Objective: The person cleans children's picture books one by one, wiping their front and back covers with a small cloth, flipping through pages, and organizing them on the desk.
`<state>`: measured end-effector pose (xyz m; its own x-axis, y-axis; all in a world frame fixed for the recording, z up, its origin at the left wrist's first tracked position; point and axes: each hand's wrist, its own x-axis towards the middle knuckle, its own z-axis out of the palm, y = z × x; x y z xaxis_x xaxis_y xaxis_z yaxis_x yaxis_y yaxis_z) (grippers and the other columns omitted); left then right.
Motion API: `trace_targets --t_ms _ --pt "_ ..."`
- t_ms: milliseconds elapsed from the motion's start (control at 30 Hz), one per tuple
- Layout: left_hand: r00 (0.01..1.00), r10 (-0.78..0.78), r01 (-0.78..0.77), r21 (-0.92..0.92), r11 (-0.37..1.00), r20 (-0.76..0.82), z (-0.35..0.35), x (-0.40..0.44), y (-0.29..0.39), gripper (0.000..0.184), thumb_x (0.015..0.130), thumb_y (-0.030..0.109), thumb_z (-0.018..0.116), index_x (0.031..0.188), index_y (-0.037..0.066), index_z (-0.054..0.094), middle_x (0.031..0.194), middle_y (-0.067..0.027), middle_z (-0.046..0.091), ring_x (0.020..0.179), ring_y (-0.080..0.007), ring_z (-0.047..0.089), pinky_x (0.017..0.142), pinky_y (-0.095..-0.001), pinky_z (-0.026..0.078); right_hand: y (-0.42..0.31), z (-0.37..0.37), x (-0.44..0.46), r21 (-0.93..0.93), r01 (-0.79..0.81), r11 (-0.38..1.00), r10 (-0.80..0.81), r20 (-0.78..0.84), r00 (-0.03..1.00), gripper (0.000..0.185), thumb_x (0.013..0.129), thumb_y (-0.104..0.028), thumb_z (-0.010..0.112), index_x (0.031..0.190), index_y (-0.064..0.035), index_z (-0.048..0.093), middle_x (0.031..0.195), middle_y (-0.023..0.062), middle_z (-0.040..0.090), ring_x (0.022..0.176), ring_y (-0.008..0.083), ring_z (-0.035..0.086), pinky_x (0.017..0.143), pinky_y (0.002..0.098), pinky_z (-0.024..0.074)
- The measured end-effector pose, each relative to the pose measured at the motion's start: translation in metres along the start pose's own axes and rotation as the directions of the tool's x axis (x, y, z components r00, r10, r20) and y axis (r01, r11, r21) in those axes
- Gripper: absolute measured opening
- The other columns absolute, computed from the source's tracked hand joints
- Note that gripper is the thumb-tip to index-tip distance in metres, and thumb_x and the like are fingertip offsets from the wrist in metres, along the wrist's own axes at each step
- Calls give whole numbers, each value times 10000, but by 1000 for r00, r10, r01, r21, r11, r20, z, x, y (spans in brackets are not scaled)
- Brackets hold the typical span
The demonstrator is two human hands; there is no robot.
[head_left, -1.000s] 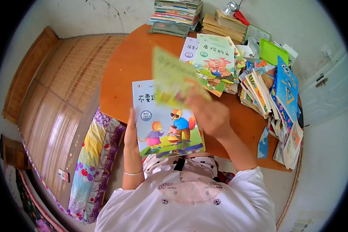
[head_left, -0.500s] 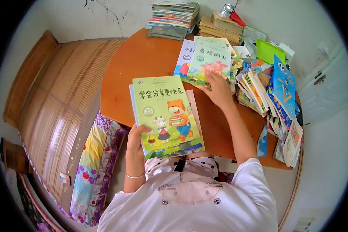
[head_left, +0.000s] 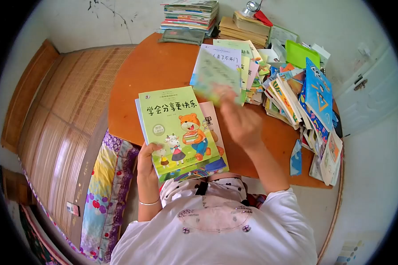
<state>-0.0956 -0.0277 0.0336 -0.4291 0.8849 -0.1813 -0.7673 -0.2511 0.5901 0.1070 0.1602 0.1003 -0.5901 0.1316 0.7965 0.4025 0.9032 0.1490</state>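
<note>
A small stack of picture books is in my left hand (head_left: 148,164), thumb over the top one, a green book (head_left: 174,128) with a bear on its cover. Under it, the edges of a pale blue book and a pinkish book (head_left: 213,126) stick out. My right hand (head_left: 239,118) grips the lower edge of a pale green book (head_left: 217,74), which is blurred by motion. That book hangs over a lilac book (head_left: 221,54) lying on the pile at the back of the table.
The round orange table (head_left: 141,79) bears a tall stack of books (head_left: 189,18) at the back, brown books (head_left: 244,30) under a silver lamp, a green tray (head_left: 299,54), and a leaning heap of books (head_left: 292,104) at the right. A bamboo mat (head_left: 70,97) lies left.
My right hand has lifted the pale green book off the back pile and moved it left and toward me, uncovering more of the lilac book. The view has shifted slightly.
</note>
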Motion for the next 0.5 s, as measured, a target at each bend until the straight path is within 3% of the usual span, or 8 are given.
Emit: trace_targets --t_ms 67,167,233,300,333,367,433,500 --pt "994 -102 91 -278 956 -24 8 -2 0 443 950 166 555 1358 7 481 1282 -169 605 1114 -306 635 941 -435 540 -28 -7 2 143 232 962 -229 -36 973 220 874 -73 619 1082 -36 681 1010 121 730 876 180 723 643 297 568" --pt "991 -22 69 -354 933 133 16 -4 -1 492 993 343 548 1353 12 500 1311 -147 602 1122 -294 637 967 -442 524 -66 -7 -11 239 411 880 -422 -4 907 225 866 -124 631 1069 -38 677 1054 126 717 916 187 715 691 320 578" --pt "987 -74 112 -279 954 143 2 -1 5 461 988 307 533 1336 5 512 1279 -170 618 1110 -299 644 968 -436 524 -70 -2 -15 258 474 842 -503 55 862 242 862 -174 639 1056 -34 672 1090 125 706 954 207 707 751 346 591" --pt "1000 -22 25 -136 990 22 0 -5 6 419 975 265 526 1299 0 532 1215 -190 641 1073 -300 656 931 -429 545 -62 9 -12 607 197 770 -395 211 894 249 850 -247 666 1037 -84 689 1146 75 691 1019 220 684 841 403 580" --pt "991 -45 62 -141 988 124 -1 -6 7 388 911 111 572 1279 -7 537 1192 -199 644 1052 -292 661 890 -415 559 -63 15 -9 609 197 768 -395 208 895 249 850 -247 666 1037 -84 689 1146 75 691 1019 220 684 841 403 580" --pt "992 -43 59 -137 989 118 -5 -2 4 388 911 111 572 1279 -7 537 1192 -199 644 1052 -292 661 890 -415 559 -66 22 -7 590 250 767 -445 210 871 279 843 -262 683 1068 -98 688 1187 38 677 1064 209 666 880 375 567" --pt "982 -41 93 276 957 -187 -9 11 -10 442 843 -20 598 1280 -14 533 1186 -180 649 1025 -272 669 863 -405 559 -69 31 -12 573 300 763 -492 213 844 312 836 -277 700 1100 -112 687 1228 0 663 1110 198 649 918 347 554" --pt "968 -38 83 176 981 -248 1 9 -12 509 797 -92 605 1296 -24 525 1170 -162 656 994 -255 676 837 -370 558 -56 40 -13 739 238 630 -498 150 854 284 858 -268 695 1080 -90 692 1254 45 649 1135 215 635 943 377 542"
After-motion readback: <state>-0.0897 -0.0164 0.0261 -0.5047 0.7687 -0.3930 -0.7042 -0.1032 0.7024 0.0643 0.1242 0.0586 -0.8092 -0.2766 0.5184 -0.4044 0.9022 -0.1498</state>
